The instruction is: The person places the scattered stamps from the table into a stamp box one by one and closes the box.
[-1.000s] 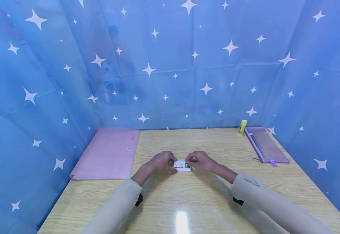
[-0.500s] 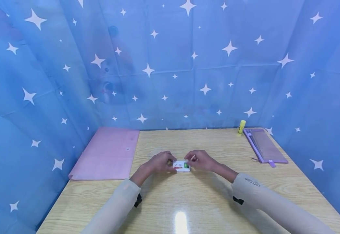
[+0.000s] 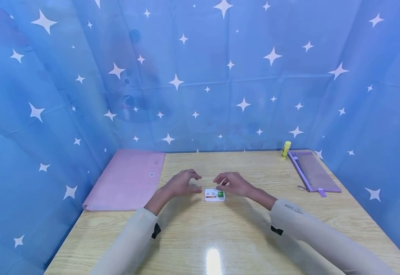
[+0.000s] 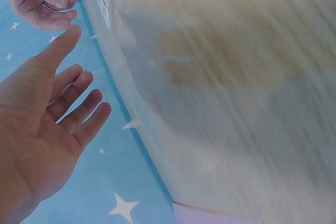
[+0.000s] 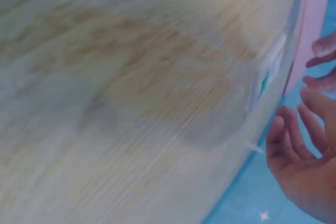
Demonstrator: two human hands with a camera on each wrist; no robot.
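Observation:
A small white card-like rectangle [image 3: 215,194], with a reddish strip and a green patch, lies flat on the wooden table [image 3: 200,229] in the head view. Just left of it hovers my left hand [image 3: 182,182], thumb and fingers spread apart and holding nothing. To its upper right is my right hand [image 3: 235,183], fingers loosely bent with nothing between them. The left wrist view shows the left palm [image 4: 47,124] and relaxed fingers. At the right edge of the right wrist view, the right hand [image 5: 304,156] has gently curved fingers, apart from the card.
A pink folder [image 3: 127,181] lies at the table's left. Toward the back right stands a yellow glue stick [image 3: 286,149], beside a purple-edged zip pouch [image 3: 316,172]. A blue star-patterned curtain [image 3: 200,76] surrounds the table's back and sides.
My left hand has let go of the card's left end and moved up and left, its fingers opening. The right hand has shifted slightly left and up. The card stays on the table.

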